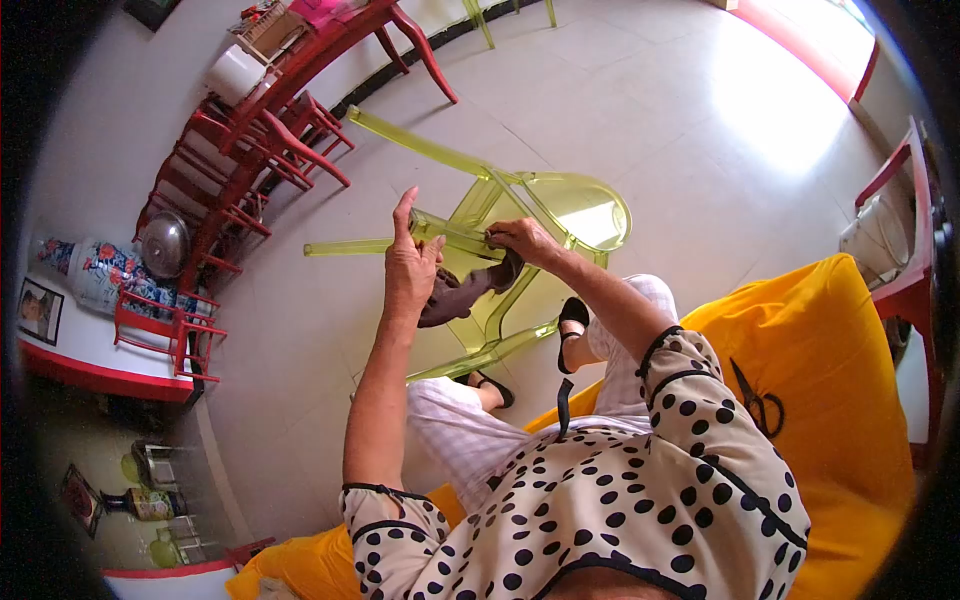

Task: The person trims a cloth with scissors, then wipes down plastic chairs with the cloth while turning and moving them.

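A dark brown cloth (462, 302) hangs in a curve between my two hands. My left hand (408, 268) has its index finger stretched upward and its thumb out; the cloth comes from beside its palm, where the other fingers are partly hidden. The fingers of my right hand (520, 242) are pinched at the cloth's upper right end. Behind both hands is a see-through yellow-green chair (585, 205), tipped over, with its legs pointing to the left.
I sit on an orange-yellow cover (830, 330), where black scissors (760, 400) lie at my right. A red table (320, 55) and red chairs (185, 160) stand at the upper left. A white bucket (877, 240) is at the right edge, by red furniture (908, 175).
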`<control>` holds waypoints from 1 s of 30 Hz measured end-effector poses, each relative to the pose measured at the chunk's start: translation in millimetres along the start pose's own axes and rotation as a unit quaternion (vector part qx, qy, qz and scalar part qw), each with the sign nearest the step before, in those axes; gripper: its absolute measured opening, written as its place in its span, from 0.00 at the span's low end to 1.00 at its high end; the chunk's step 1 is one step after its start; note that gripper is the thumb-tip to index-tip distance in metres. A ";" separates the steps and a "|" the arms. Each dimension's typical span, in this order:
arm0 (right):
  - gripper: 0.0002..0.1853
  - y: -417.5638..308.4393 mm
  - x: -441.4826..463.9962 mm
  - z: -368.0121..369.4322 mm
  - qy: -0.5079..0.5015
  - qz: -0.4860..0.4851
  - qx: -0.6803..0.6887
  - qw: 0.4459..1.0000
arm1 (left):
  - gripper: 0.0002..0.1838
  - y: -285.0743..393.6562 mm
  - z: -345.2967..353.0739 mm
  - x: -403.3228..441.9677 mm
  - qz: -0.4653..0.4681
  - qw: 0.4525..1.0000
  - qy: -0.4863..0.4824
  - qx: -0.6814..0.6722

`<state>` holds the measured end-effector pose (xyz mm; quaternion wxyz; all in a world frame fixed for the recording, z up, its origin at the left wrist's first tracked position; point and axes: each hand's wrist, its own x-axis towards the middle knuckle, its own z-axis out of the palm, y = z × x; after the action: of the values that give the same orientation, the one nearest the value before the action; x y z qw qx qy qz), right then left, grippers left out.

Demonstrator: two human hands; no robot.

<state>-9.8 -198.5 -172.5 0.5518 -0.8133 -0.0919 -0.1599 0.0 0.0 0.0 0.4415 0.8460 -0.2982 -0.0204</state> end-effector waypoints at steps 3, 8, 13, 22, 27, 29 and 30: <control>0.15 17.7 1.2 -15.5 0.030 0.054 -0.019 0.998 | 0.39 2.2 8.5 6.6 0.002 1.000 0.021 -0.016; 0.13 27.9 -57.4 13.7 0.208 0.196 0.015 0.958 | 0.43 -1.3 13.5 -5.7 0.064 0.993 0.092 0.047; 0.13 6.5 -104.1 11.8 0.288 0.239 0.271 0.887 | 0.43 -44.2 49.1 -45.7 -0.049 0.974 0.203 -0.087; 0.14 -133.1 -106.5 17.0 0.124 0.232 0.563 0.784 | 0.21 -91.9 146.0 -185.2 -0.036 0.998 0.026 -0.045; 0.17 -172.1 -116.1 76.2 0.053 0.270 0.558 0.783 | 0.17 -77.6 155.7 -212.8 -0.003 0.993 -0.025 -0.113; 0.17 -176.4 -121.6 78.7 -0.015 0.242 0.468 0.850 | 0.17 -73.9 156.9 -214.6 -0.025 0.977 0.011 -0.209; 0.18 -178.3 -123.0 77.2 -0.049 0.224 0.419 0.879 | 0.18 -70.1 151.4 -213.1 -0.048 0.962 0.033 -0.266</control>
<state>-170.3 -56.9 -88.4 0.8569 -0.5117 0.0079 0.0612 -186.0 30.5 -194.2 0.6584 0.7120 -0.2261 -0.0922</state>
